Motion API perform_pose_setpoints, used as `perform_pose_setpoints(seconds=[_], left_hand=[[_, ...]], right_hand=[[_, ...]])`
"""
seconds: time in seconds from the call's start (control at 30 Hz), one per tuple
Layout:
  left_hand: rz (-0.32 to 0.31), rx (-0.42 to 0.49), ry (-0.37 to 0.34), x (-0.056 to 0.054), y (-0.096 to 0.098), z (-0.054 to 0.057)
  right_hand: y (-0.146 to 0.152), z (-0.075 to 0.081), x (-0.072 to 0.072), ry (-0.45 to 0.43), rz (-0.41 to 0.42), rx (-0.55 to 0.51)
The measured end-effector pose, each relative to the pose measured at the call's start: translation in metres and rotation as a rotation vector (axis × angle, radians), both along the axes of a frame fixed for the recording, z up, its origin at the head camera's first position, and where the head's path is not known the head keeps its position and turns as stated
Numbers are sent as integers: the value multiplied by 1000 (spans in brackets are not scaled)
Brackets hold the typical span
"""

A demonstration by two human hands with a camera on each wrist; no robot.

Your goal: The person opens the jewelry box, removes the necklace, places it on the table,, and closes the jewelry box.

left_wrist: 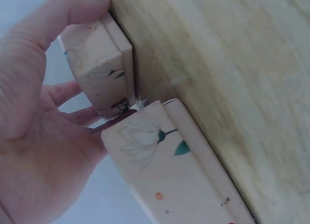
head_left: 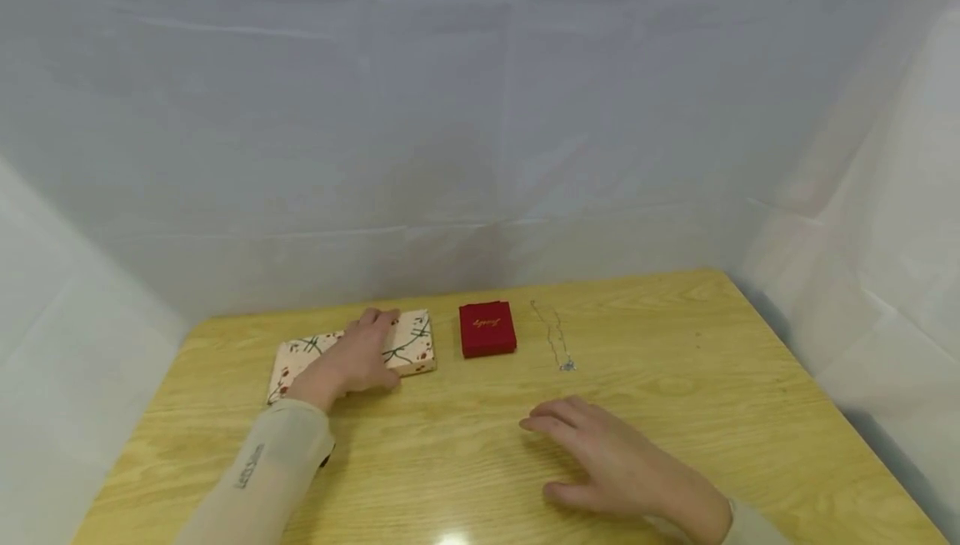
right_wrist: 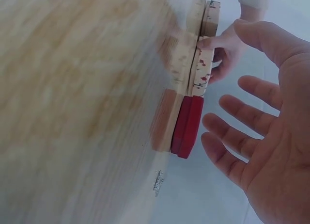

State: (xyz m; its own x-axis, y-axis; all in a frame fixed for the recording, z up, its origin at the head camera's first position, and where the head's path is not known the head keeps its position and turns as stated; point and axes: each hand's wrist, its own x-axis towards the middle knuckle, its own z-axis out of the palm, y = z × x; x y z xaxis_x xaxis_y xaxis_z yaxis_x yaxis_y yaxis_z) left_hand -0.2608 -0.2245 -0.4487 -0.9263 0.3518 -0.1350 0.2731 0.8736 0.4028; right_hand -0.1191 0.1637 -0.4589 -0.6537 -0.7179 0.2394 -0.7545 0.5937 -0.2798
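My left hand spans a cream box with a floral print from above. Its thumb lies on the near side of that box and its fingers reach over the far side, as the left wrist view also shows. A second cream floral box sits end to end with the first, partly hidden by the left wrist in the head view. My right hand hovers over the table with fingers spread loosely and nothing in them. Ahead of it lie a small red box with gold lettering and a thin silver necklace with a pendant.
The wooden table has a rounded far edge close to a white sheet that hangs behind it. More white sheeting stands on the right side, and on the left side too.
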Motion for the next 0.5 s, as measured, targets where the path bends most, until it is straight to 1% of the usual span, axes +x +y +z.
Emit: perform_pose_setpoints(seconds=[0.17,0.5], left_hand=[[20,14,-5,2,2,-1],[25,53,7,5,4,1]], right_hand=[[0,0,-1,-5,0,0],[0,3,-3,-73,-19,17]])
